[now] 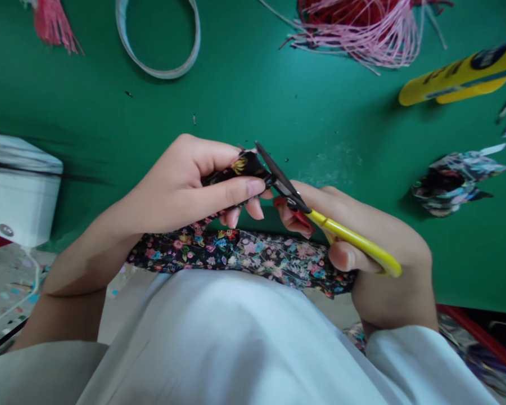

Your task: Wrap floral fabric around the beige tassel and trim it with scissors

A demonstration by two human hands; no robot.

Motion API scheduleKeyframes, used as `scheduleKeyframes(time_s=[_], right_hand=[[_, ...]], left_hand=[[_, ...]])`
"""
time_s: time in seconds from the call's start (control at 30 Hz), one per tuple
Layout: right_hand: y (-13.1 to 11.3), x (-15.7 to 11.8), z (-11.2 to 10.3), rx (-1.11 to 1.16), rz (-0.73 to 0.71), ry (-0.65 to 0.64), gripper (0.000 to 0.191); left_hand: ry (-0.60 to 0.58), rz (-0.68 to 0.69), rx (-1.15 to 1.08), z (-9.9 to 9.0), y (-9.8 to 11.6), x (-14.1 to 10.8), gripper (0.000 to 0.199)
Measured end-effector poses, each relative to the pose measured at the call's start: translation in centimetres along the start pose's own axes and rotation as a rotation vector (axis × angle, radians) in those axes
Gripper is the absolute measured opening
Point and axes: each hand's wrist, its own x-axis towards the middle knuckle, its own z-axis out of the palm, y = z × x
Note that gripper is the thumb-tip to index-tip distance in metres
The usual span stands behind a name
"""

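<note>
Black floral fabric (253, 250) lies along the near table edge against my body, and a folded part of it rises into my left hand (219, 185). The thumb and fingers of that hand pinch the fabric's dark end. My right hand (333, 225) grips scissors (349, 236) with yellow and red handles, thumb through the yellow loop. The dark blades point up and left, beside the pinched end of the fabric. Whether the blades touch the fabric edge is hard to tell.
On the green table (253, 101) are a tape ring (189, 64), pink cords (379, 39), a pink tassel (54, 25), yellow containers (455, 76) and a bundled floral fabric piece (442, 183). A white box (23, 197) with a cable stands at left.
</note>
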Motion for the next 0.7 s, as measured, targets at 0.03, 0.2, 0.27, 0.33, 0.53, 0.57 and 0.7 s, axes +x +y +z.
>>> scheduleKeyframes(time_s=[0.03, 0.2, 0.27, 0.33, 0.53, 0.57, 0.7], right_hand=[[-0.06, 0.01, 0.02, -0.001, 0.004, -0.003, 0.068], [-0.10, 0.01, 0.04, 0.000, 0.017, 0.002, 0.068], [-0.12, 0.01, 0.00, -0.014, 0.030, 0.004, 0.069], [-0.17, 0.01, -0.02, -0.026, 0.040, 0.004, 0.070], [-0.32, 0.07, 0.12, -0.019, 0.033, 0.015, 0.070], [-0.28, 0.09, 0.13, -0.022, 0.034, 0.019, 0.070], [0.19, 0.27, 0.09, -0.030, 0.013, 0.026, 0.069]], left_hand=[[-0.002, -0.001, -0.007, 0.08, -0.04, 0.02, 0.011], [-0.019, -0.036, -0.062, 0.32, -0.25, 0.17, 0.012], [-0.039, -0.051, -0.060, 0.38, -0.29, 0.18, 0.012], [-0.025, -0.057, -0.051, 0.48, -0.32, 0.13, 0.015], [0.003, -0.044, -0.054, 0.75, -0.46, 0.05, 0.016], [-0.009, -0.038, -0.061, 0.73, -0.49, 0.09, 0.015], [-0.039, -0.006, -0.099, 0.65, -0.62, 0.28, 0.014]])
